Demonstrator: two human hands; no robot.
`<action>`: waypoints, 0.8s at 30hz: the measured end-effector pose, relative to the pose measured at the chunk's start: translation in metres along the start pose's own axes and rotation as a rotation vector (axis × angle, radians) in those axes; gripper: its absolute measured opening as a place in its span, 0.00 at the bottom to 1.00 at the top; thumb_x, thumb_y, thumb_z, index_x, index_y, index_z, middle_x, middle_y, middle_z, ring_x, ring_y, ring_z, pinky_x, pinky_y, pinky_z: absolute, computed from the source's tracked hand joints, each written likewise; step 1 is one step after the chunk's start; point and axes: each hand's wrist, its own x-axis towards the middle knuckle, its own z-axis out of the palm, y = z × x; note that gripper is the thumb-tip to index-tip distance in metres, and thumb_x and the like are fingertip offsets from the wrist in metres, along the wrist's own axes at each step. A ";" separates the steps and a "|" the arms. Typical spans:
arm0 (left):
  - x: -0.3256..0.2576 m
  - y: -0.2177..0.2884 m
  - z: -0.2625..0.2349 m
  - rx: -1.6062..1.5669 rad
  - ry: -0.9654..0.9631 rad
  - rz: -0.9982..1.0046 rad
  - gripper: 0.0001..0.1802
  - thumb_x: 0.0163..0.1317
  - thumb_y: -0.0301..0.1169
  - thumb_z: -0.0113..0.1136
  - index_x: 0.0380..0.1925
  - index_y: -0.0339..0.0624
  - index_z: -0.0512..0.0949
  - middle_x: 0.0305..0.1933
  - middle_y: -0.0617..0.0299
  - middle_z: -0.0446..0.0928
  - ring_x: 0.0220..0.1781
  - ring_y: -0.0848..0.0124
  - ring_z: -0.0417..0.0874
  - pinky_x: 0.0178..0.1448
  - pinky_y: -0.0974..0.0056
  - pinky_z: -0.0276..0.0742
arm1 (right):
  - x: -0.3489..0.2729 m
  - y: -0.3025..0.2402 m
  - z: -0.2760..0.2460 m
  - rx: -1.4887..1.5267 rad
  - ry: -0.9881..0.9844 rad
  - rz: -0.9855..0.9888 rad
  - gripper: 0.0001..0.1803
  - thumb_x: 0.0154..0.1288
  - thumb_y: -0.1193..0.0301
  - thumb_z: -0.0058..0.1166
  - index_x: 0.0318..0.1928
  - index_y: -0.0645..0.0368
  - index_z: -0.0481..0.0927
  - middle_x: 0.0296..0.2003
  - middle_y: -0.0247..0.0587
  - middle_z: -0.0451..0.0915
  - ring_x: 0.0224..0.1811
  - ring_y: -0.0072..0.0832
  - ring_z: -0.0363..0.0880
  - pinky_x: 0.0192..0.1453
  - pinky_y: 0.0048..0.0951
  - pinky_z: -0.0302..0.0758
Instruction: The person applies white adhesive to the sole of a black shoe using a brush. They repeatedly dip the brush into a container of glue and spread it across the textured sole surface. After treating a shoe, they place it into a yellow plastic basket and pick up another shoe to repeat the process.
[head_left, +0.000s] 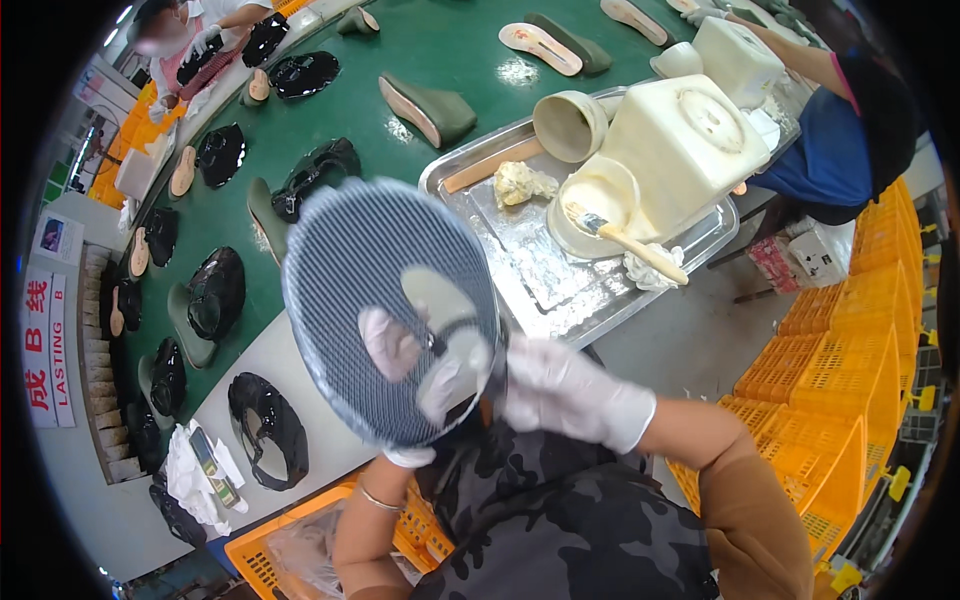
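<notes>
Close in front of me is a large, slightly blurred oval shoe upper (pixel 370 250), its finely ribbed grey side facing up and its rim pale. My left hand (pixel 390 345), in a white glove, holds it from below; parts of the glove show through its openings, and the rest is hidden. At the right edge of the upper, my gloved right hand (pixel 565 390) is closed on it, with the fingertips partly covered. Beyond the right hand, a metal tray (pixel 540 285) bears a cup of pale paste (pixel 600 195) with a wooden-handled brush (pixel 640 250) across its rim.
Several glossy black uppers (pixel 217 293) and green shoe bottoms (pixel 430 110) lie on the green table (pixel 330 120). A big white container (pixel 670 140) stands on the tray. Orange crates (pixel 800 430) line the right. Two other people work at the far left and right.
</notes>
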 end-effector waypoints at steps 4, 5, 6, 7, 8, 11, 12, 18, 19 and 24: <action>0.031 -0.003 -0.052 0.839 0.028 0.252 0.30 0.53 0.23 0.56 0.58 0.32 0.61 0.53 0.48 0.70 0.55 0.56 0.72 0.63 0.58 0.62 | 0.027 -0.078 0.008 -0.526 0.243 -0.175 0.16 0.58 0.64 0.59 0.40 0.60 0.73 0.26 0.30 0.73 0.21 0.17 0.71 0.24 0.19 0.69; 0.048 -0.002 -0.061 0.797 0.041 0.222 0.28 0.54 0.26 0.56 0.56 0.33 0.64 0.52 0.46 0.70 0.56 0.52 0.70 0.64 0.56 0.60 | 0.040 -0.101 0.007 -0.687 0.289 -0.295 0.16 0.58 0.64 0.59 0.40 0.62 0.73 0.25 0.30 0.73 0.22 0.17 0.72 0.24 0.19 0.69; 0.058 -0.010 -0.077 0.920 0.061 0.225 0.27 0.55 0.27 0.56 0.56 0.34 0.64 0.53 0.47 0.70 0.57 0.53 0.69 0.64 0.56 0.59 | 0.056 -0.123 0.005 -0.841 0.320 -0.416 0.17 0.57 0.65 0.59 0.41 0.63 0.73 0.24 0.31 0.73 0.22 0.17 0.72 0.24 0.20 0.69; 0.064 -0.020 -0.098 1.055 0.093 0.223 0.26 0.56 0.29 0.56 0.56 0.36 0.65 0.54 0.49 0.70 0.58 0.54 0.68 0.65 0.55 0.58 | 0.073 -0.143 0.014 -0.992 0.381 -0.425 0.17 0.58 0.65 0.59 0.41 0.64 0.73 0.24 0.31 0.74 0.22 0.17 0.72 0.24 0.21 0.69; 0.068 -0.031 -0.108 1.172 0.123 0.230 0.25 0.57 0.30 0.55 0.55 0.37 0.66 0.54 0.50 0.69 0.59 0.55 0.67 0.65 0.55 0.58 | 0.087 -0.166 0.024 -1.154 0.459 -0.443 0.18 0.58 0.65 0.58 0.42 0.65 0.73 0.24 0.32 0.74 0.22 0.17 0.72 0.25 0.21 0.70; 0.069 -0.061 -0.112 1.468 0.118 0.034 0.28 0.58 0.42 0.53 0.56 0.40 0.65 0.55 0.51 0.68 0.60 0.53 0.64 0.66 0.47 0.52 | 0.149 -0.229 -0.005 -1.698 0.607 -0.543 0.17 0.57 0.63 0.57 0.40 0.63 0.75 0.26 0.41 0.78 0.27 0.28 0.77 0.32 0.30 0.73; 0.071 -0.059 -0.113 1.451 0.118 0.015 0.28 0.59 0.43 0.52 0.56 0.41 0.65 0.56 0.52 0.68 0.60 0.53 0.64 0.66 0.46 0.51 | 0.163 -0.243 -0.007 -1.934 0.714 -0.540 0.16 0.56 0.62 0.56 0.40 0.62 0.76 0.28 0.44 0.79 0.29 0.33 0.79 0.35 0.33 0.73; 0.071 -0.051 -0.109 1.385 0.112 -0.042 0.28 0.58 0.43 0.53 0.56 0.42 0.66 0.55 0.54 0.68 0.60 0.54 0.64 0.66 0.45 0.51 | 0.226 -0.254 -0.027 -2.345 1.019 -0.376 0.13 0.57 0.67 0.48 0.40 0.57 0.79 0.39 0.50 0.80 0.44 0.43 0.78 0.48 0.40 0.74; 0.072 -0.052 -0.108 1.368 0.118 -0.027 0.28 0.57 0.43 0.54 0.55 0.42 0.66 0.54 0.54 0.69 0.59 0.54 0.64 0.66 0.45 0.51 | 0.235 -0.255 -0.042 -2.323 1.039 -0.371 0.13 0.57 0.67 0.49 0.40 0.57 0.79 0.40 0.50 0.80 0.44 0.43 0.78 0.48 0.40 0.74; 0.071 -0.048 -0.108 1.331 0.131 -0.035 0.27 0.57 0.43 0.53 0.54 0.41 0.67 0.53 0.55 0.69 0.58 0.56 0.65 0.65 0.47 0.52 | 0.262 -0.233 -0.059 -2.323 1.037 -0.209 0.13 0.57 0.68 0.49 0.42 0.56 0.78 0.42 0.49 0.79 0.45 0.44 0.78 0.48 0.42 0.74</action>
